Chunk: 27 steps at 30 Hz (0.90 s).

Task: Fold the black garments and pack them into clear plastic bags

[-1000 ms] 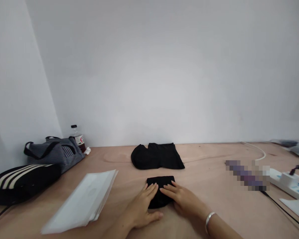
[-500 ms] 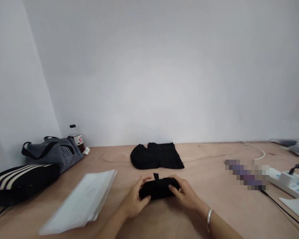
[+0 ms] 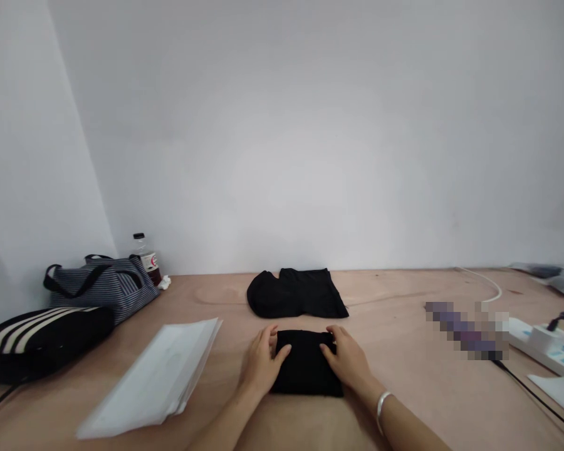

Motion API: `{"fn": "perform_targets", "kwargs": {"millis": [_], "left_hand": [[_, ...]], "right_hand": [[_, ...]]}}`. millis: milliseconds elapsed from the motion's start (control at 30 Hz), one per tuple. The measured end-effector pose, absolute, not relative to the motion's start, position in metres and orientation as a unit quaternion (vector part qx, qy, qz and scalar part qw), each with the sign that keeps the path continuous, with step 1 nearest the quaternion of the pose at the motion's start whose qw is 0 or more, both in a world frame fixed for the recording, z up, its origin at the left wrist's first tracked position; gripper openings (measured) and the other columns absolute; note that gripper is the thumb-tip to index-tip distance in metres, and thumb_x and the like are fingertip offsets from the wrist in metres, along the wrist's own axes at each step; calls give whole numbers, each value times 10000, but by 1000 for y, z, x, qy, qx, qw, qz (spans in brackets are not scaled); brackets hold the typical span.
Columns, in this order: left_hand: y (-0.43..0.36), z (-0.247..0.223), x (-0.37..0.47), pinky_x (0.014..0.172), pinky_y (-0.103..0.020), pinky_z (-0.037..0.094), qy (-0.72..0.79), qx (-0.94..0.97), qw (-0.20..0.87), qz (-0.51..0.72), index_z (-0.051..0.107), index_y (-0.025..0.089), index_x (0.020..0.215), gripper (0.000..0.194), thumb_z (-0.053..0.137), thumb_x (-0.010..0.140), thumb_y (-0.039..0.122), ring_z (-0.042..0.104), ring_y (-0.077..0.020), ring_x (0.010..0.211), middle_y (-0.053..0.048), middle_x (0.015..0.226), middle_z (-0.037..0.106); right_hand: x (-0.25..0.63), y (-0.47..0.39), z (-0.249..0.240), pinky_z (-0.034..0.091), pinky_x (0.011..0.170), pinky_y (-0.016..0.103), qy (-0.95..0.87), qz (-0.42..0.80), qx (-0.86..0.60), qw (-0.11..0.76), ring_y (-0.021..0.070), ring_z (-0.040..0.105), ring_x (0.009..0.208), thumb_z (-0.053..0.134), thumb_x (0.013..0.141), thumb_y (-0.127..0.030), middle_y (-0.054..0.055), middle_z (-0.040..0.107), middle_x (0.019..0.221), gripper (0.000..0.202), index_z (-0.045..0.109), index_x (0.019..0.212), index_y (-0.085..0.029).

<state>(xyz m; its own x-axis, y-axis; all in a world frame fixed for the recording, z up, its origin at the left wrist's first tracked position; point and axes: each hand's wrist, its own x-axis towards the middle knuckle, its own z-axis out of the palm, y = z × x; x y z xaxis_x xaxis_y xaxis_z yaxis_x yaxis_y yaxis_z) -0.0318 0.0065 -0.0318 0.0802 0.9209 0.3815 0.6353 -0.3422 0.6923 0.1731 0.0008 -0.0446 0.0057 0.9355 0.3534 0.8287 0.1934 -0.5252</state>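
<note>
A folded piece of black cloth (image 3: 305, 373) lies flat in front of me on the table, roughly square. My left hand (image 3: 262, 363) grips its far left corner, thumb on top and fingers curled at the edge. At the far right corner my right hand (image 3: 352, 362), with a silver bangle on the wrist, holds it the same way. Beyond it, near the wall, a second black cloth item (image 3: 296, 294) lies flat, rounded at its left end and straight-edged at the right.
Left of my hands lies a stack of white translucent sheets or sleeves (image 3: 155, 376). Further left are a striped bag (image 3: 131, 294), a black pouch with white stripes (image 3: 51, 338) and a bottle (image 3: 149, 260). On the right are a power strip (image 3: 521, 332) and a blurred-out object (image 3: 465, 332) with a cable.
The near black cloth went from a bunched, raised roll between my hands to a flat square extending toward me. A small tab at its far edge no longer shows. The far cloth stayed put.
</note>
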Motion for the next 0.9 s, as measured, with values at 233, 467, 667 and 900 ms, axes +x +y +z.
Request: {"fn": "perform_targets", "kwargs": {"millis": [233,467,667,900], "left_hand": [[-9,-14,-24,1025,-386,221,457,844,10,281,457,194,1210,375,304,883,294,267,-213,1245,-41,1341,367],[-5,-31,-23,1041,-424,123,461,873,70,142,211,125,1346,500,207,910,369,127,-209,1292,-72,1409,203],[-5,-31,-23,1040,-409,114,473,870,97,106,189,101,1350,523,181,907,379,108,-200,1294,-83,1414,165],[-1,-33,-24,1040,-391,127,478,870,82,84,165,127,1359,520,166,912,392,104,-192,1294,-67,1419,146]], "right_hand": [[165,-10,-30,337,931,410,-794,-30,-507,333,234,438,1093,382,836,-258,107,519,1146,325,501,1128,-177],[161,-18,-29,123,1031,462,-866,38,-469,170,205,154,1276,176,906,-439,68,229,1390,520,232,1341,-158],[161,-16,-29,125,1029,448,-861,72,-489,116,213,129,1280,135,898,-477,79,181,1398,563,212,1345,-142],[161,-15,-31,109,1033,435,-861,82,-489,111,210,113,1283,110,885,-515,68,159,1404,596,197,1350,-153]]}}
